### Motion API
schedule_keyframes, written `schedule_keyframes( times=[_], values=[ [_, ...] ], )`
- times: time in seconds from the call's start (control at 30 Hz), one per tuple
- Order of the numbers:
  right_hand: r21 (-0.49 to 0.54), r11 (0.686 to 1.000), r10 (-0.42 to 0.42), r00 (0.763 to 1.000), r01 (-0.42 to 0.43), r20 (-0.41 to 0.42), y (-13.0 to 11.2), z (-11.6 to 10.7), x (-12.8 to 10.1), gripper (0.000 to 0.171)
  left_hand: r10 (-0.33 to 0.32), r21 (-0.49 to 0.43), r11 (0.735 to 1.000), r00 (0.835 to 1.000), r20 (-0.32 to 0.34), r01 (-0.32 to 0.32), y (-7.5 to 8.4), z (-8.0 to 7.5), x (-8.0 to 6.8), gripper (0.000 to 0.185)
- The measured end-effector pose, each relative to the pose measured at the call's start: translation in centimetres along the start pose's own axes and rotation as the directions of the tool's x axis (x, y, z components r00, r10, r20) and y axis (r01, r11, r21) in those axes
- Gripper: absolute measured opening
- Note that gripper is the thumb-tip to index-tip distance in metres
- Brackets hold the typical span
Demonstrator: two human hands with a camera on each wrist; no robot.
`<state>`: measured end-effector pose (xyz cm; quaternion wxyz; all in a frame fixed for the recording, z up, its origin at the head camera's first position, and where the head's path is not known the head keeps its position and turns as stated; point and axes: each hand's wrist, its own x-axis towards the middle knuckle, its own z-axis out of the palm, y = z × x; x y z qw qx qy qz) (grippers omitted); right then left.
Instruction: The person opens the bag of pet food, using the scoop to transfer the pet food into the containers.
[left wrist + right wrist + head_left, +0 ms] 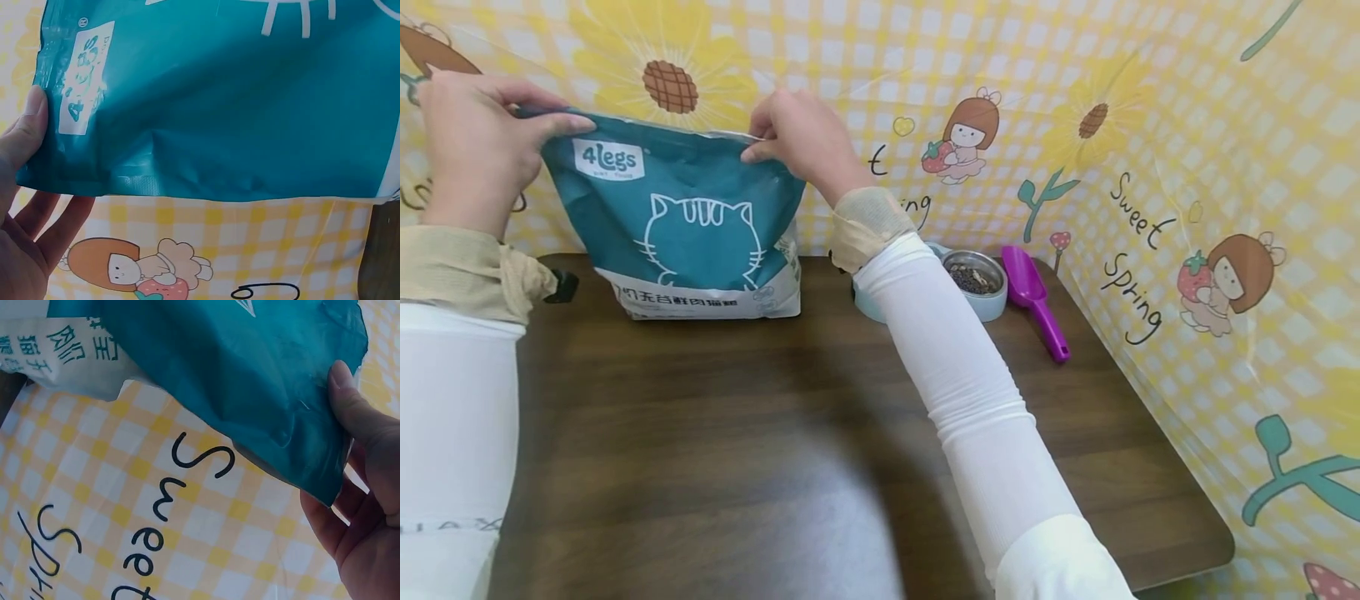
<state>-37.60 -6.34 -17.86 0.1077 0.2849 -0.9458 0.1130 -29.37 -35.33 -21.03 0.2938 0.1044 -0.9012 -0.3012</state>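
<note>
Hands held the bag's top edge: the left hand (471, 137) pinched one corner, the right hand (801, 137) the other. Below both grips the bag (681, 225) stood on the bench (737, 433). Right of it, a bowl (981, 283) already held food beside a scoop (1036, 300); closing seemingly remained.

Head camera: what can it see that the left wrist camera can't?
Only the head view shows the dark wooden table, the bowl of kibble, the purple scoop, the right hand and the cat outline on the bag. Only the left wrist view shows the left hand's fingers behind the bag's top edge. Both show the teal bag pinched by the left hand, and the yellow checked backdrop.
</note>
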Motion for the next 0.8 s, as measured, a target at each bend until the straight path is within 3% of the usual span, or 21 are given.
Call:
schedule_keyframes(
  times=[0.13, 0.3, 0.5, 0.6, 0.7, 0.8],
  values=[
    [0.002, 1.0, 0.023, 1.0, -0.023, -0.001, -0.2, 0.2, -0.1, 0.028, 0.0, -0.034, 0.999, 1.0, -0.004, 0.0, -0.8, 0.4, 0.3, 0.046],
    [0.045, 0.999, 0.004, 1.0, -0.005, 0.02, 0.5, 0.3, -0.4, 0.03, 0.0, -0.093, 0.996, 0.999, 0.038, 0.003, -1.9, 0.5, 0.1, 0.035],
    [0.08, 0.997, 0.017, 1.0, -0.018, 0.014, 2.2, -0.3, -1.7, 0.043, 0.115, -0.138, 0.984, 0.993, 0.011, -0.113, -1.8, 0.2, -2.3, 0.05],
    [0.148, 0.986, 0.091, 0.994, -0.081, -0.062, 3.7, -1.2, -3.6, 0.05, 0.226, -0.118, 0.966, 0.973, -0.042, -0.229, -1.6, -0.7, -4.3, 0.068],
    [0.182, 0.974, 0.174, 0.964, -0.137, -0.202, 5.8, -1.6, -6.4, 0.057, 0.325, -0.014, 0.945, 0.942, -0.087, -0.327, -1.9, -1.2, -6.7, 0.092],
    [0.19, 0.966, 0.231, 0.913, -0.175, -0.337, 8.0, -0.8, -9.9, 0.062, 0.332, 0.084, 0.942, 0.94, -0.074, -0.326, -2.4, -0.5, -9.0, 0.108]
  ],
)
